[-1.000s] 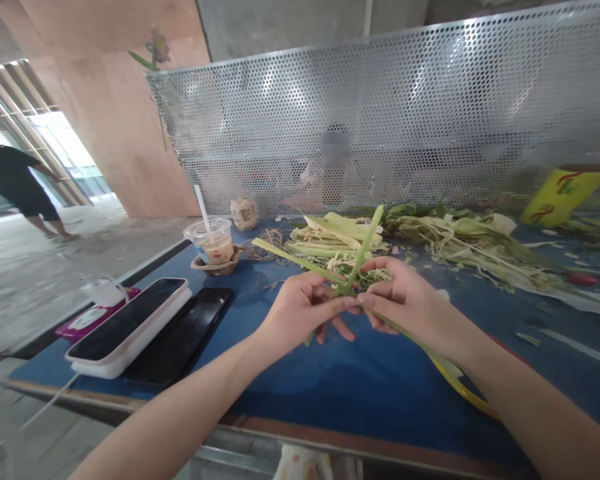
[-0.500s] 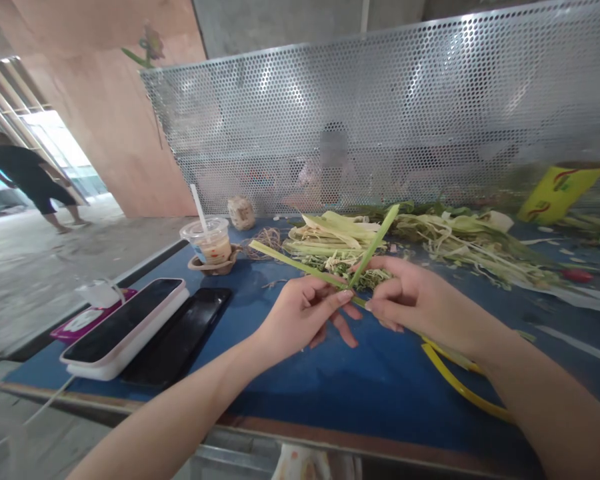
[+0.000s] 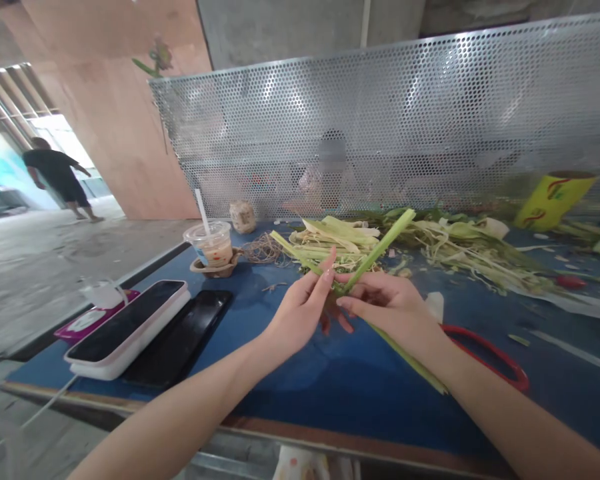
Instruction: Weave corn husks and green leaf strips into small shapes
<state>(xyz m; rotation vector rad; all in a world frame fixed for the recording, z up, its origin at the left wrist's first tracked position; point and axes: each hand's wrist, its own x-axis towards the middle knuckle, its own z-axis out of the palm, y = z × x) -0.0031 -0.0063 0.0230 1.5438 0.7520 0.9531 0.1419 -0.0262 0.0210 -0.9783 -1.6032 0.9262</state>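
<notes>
Both hands are together above the blue table, pinching a folded green leaf strip. My left hand grips the fold between thumb and fingers, with one end of the strip pointing up and left. My right hand is closed at the same fold, thumb toward the left hand. A wider end rises to the upper right, and a long green tail runs down under the right hand toward the forearm. The fingers partly cover the fold itself. Beside the right forearm lies a red loop, partly hidden by the arm.
Piled leaves and shredded leaf scraps lie behind the hands. At left are a plastic cup with a straw, a phone on a white case and a black phone. A perforated metal panel borders the back.
The hands have drawn closer together at the fold. The strip's right end leans further right, and its tail now shows below. A red loop shows where a yellow curved band was.
</notes>
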